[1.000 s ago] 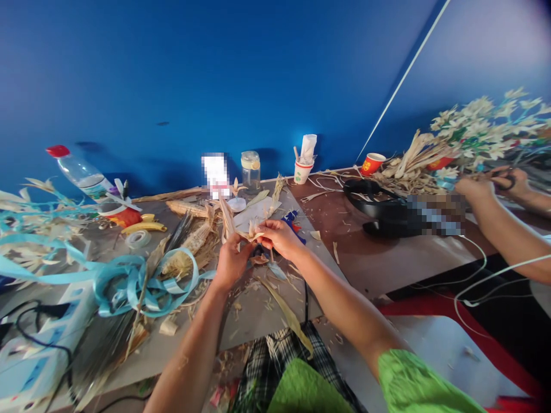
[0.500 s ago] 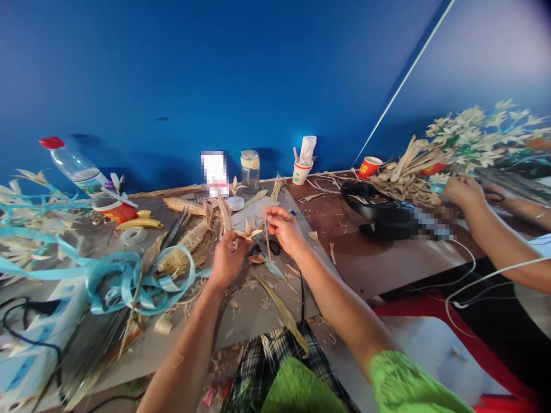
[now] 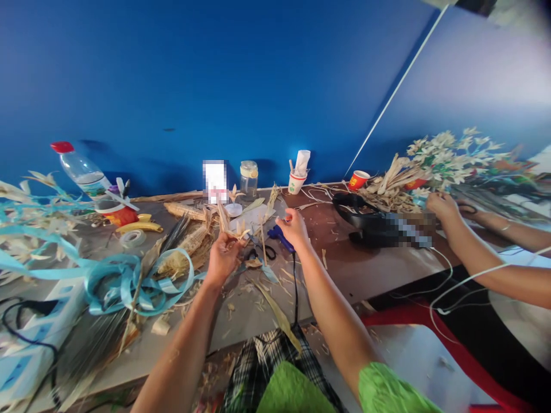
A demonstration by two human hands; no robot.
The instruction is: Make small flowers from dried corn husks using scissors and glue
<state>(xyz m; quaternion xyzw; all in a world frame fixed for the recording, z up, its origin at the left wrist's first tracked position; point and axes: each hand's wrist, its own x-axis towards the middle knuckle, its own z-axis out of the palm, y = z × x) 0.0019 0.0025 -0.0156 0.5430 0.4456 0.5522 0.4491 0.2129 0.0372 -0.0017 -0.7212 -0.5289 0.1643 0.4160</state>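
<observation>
My left hand (image 3: 224, 255) is closed in a pinch on a pale corn-husk flower (image 3: 239, 233), its petals pointing up past the fingertips. My right hand (image 3: 295, 228) hovers just right of it, fingers loosely bent and apart, with nothing visible between them. Beneath and beside the right hand is a blue glue gun (image 3: 279, 236), partly covered, its black cord running down toward my lap. Black-handled scissors (image 3: 270, 252) lie between my hands. A thin pale stick (image 3: 263, 244) is seen there too, close to a light-blue scrap (image 3: 270, 273).
Corn cobs (image 3: 193, 241), a blue ribbon (image 3: 116, 281) and a power strip (image 3: 38, 344) lie left. A jar (image 3: 248, 179) and paper cup (image 3: 297, 182) stand by the wall. Right are a black visor-like object (image 3: 370, 226) and another person's hand (image 3: 443, 207).
My right hand has moved right, away from the flower, and its fingers have loosened. The glue gun now shows beside it. My left hand keeps the flower, shifted slightly left.
</observation>
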